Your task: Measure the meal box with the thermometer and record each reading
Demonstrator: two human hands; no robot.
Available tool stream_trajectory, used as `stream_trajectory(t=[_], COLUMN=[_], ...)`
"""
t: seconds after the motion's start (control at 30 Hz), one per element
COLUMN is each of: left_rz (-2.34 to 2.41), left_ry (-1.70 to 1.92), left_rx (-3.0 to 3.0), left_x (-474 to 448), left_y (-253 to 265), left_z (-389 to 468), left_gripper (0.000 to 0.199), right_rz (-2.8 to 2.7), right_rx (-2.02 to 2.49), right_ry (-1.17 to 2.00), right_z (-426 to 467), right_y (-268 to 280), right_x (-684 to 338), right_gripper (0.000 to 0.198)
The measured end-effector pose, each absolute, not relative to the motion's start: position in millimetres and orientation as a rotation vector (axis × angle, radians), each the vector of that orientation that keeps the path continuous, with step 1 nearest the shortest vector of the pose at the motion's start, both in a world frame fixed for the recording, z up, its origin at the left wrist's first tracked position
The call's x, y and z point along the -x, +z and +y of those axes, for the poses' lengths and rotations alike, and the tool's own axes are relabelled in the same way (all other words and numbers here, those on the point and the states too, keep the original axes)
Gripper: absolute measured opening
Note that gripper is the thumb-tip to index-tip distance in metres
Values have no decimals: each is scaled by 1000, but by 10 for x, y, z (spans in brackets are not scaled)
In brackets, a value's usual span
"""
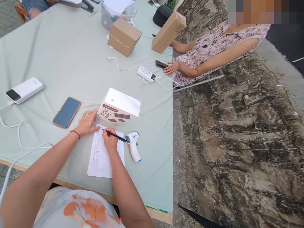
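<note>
"Where does the pen (119, 137) sit against the fingers?"

"On the near side of the white box (127, 101); the right hand (110, 139) grasps it, fingers closed round the barrel close to the tip; the tip points leftward over the top of the paper sheets (106, 167), which lie just nearer than the box; the long end juts right, up to the thermometer (134, 148), and I cannot tell whether the two touch."

"And the left hand (86, 124)?"

"Loose and spread, grasping nothing, at the box's near left corner; its thumb is at the sheets' top left corner; its other fingers reach the box's side, though contact there is hard to judge."

"What else surrounds the box?"

"The phone (66, 112) lies left of it, past that hand; a slim power bank (145, 73) lies beyond it with its cable; a brown carton (124, 36) stands farther beyond; all rest on the pale surface (152, 177); far to its right, another person's hand (173, 68) is at a dark handset (161, 64)."
</note>
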State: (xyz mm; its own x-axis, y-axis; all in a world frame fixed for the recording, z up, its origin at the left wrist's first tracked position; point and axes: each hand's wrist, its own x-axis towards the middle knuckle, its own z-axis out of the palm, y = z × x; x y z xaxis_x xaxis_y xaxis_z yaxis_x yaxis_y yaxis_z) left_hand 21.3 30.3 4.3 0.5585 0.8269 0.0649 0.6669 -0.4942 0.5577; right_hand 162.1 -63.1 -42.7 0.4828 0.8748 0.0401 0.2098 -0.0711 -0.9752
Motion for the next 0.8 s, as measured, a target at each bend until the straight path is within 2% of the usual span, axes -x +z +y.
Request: stream_trajectory(t=[0.37, 0.8], left_rz=[1204, 1194], left_ry=[446, 458], left_rx=[-2316, -2307], left_x=[-210, -214], left_y=[22, 44], left_z=[311, 309], left_gripper=[79, 73], right_rz=[-978, -943], right_rx=[1600, 1588], right_ry=[720, 750], right_z=[-610, -617], right_y=[-471, -437], right_x=[-1624, -1617], right_gripper=[18, 16])
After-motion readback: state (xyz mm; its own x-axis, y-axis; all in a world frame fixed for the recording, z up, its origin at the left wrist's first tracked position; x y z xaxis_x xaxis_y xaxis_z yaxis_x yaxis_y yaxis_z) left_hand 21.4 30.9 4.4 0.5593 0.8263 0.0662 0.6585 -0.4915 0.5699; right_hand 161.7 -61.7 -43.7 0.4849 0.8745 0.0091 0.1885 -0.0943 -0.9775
